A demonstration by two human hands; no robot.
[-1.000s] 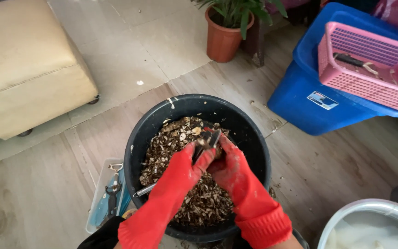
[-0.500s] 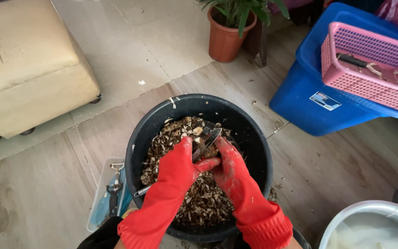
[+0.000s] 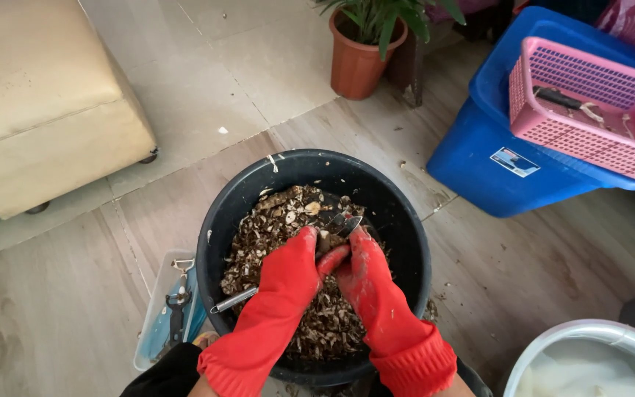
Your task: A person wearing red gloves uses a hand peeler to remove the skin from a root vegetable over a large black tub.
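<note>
Head view: gloved hands working over black bucket (image 3: 222,220) of shell debris.
Left hand (image 3: 292,272) and right hand (image 3: 361,276), both closed, grip a small shell piece (image 3: 323,241) and knife (image 3: 343,224) between them; keep the blade angled away from fingers.

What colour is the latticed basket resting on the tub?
Pink basket, seen in the head view.
</note>
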